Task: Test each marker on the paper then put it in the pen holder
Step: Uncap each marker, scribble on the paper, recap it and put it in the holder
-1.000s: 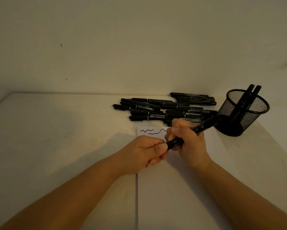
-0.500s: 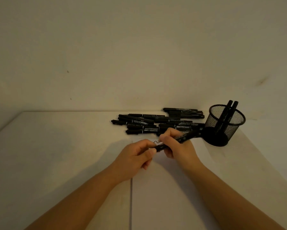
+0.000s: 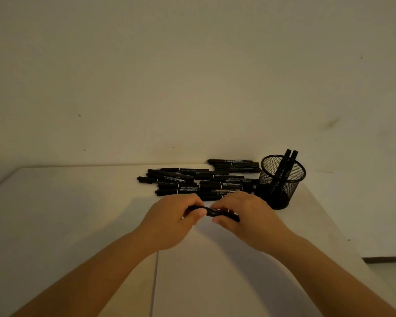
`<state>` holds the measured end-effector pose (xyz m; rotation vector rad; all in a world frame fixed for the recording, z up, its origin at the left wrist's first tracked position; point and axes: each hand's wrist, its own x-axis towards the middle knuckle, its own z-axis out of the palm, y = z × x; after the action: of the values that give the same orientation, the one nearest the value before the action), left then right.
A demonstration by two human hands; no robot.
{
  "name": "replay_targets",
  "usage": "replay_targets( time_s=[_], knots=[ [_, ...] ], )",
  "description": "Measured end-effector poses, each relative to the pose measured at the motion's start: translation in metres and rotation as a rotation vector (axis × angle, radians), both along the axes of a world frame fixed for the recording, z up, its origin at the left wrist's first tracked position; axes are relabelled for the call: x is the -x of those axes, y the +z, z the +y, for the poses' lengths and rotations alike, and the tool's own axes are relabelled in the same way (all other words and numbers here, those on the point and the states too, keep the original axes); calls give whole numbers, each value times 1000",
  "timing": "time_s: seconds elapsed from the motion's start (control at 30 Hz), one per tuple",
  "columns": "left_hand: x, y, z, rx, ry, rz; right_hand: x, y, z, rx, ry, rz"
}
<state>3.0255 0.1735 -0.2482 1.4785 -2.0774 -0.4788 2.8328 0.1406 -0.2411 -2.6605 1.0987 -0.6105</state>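
Both hands hold one black marker (image 3: 213,212) level above the table, just in front of me. My left hand (image 3: 171,221) grips its left end, where the cap is, and my right hand (image 3: 245,217) grips the barrel. A white sheet of paper (image 3: 215,255) lies under my hands; its scribbles are hidden. A pile of several black markers (image 3: 199,180) lies behind the hands. To the right stands a black mesh pen holder (image 3: 281,179) with two markers (image 3: 286,165) leaning in it.
The white table (image 3: 66,213) runs back to a plain wall. Its right edge (image 3: 329,216) passes close behind the pen holder, with floor visible beyond at the lower right. A seam in the tabletop runs toward me under my left forearm.
The marker has turned from slanted to level between my hands, and my left hand has closed over its left end. The view has tilted up, so hands and table sit lower in frame.
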Motion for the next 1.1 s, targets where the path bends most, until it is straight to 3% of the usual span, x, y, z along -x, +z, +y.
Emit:
replay_targets(
  time_s=[0.13, 0.27, 0.43, 0.67, 0.77, 1.1],
  knots=[
    [10, 15, -10, 72, -4, -102, 7, 11, -5, 98, -3, 3],
    [9, 24, -30, 64, 66, -74, 21, 27, -19, 147, -152, -24],
    [-15, 17, -79, 7, 240, -203, 41, 53, -43, 116, -425, -353],
    [-46, -3, -126, -9, 263, -475, 54, 64, -54, 80, -486, -655],
    [-48, -7, -136, -31, 226, -605, 58, 60, -60, 29, -521, -602],
    [-51, -14, -148, -60, 182, -719, 55, 30, -64, -69, -524, -310]
  ],
)
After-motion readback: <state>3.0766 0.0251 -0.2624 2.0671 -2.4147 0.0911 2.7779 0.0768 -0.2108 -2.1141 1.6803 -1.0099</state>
